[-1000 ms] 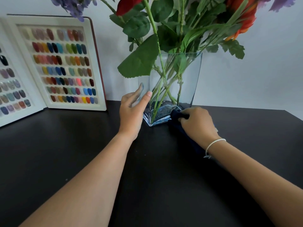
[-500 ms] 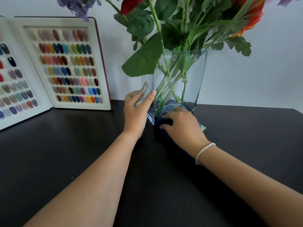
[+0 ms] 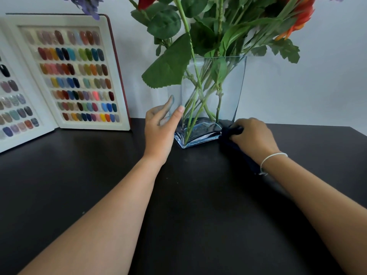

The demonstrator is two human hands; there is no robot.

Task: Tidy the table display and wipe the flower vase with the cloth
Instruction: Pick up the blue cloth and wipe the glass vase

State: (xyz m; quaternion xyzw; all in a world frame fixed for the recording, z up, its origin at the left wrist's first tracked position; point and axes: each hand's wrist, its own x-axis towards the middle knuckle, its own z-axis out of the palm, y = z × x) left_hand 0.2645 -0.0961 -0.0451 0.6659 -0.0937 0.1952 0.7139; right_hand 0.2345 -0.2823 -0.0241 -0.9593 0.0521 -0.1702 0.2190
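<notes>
— from the head view, where's the vase?

— the vase (image 3: 213, 100) stands upright on the dark desk (image 3: 99, 195), toward the back, near the pale wall (image 3: 307, 86). it's clear glass, wider at the top than the base, with green stems (image 3: 198, 108) crossing inside and big leaves (image 3: 168, 64) hanging over the rim. red and orange flowers (image 3: 299, 14) run out of the top of the view.

— and the hands?

— the left hand (image 3: 159, 132) is against the vase's left side, low down. its fingers (image 3: 169, 105) are straight and spread, thumb along the near corner, other fingertips seen through the glass. so it's flat and bracing, not wrapped around.

— the cloth?

— the cloth (image 3: 230, 133) is dark blue, bunched under the right hand (image 3: 253, 135), whose fingers are curled around it. it's pressed to the vase's lower right corner, touching the glass just above the desk. part of it trails back under the wrist, where there's a thin white bracelet (image 3: 271, 158).

— anything else?

— an open sample book (image 3: 69, 72) of coloured nail tips stands at the left, well apart from the vase.
</notes>
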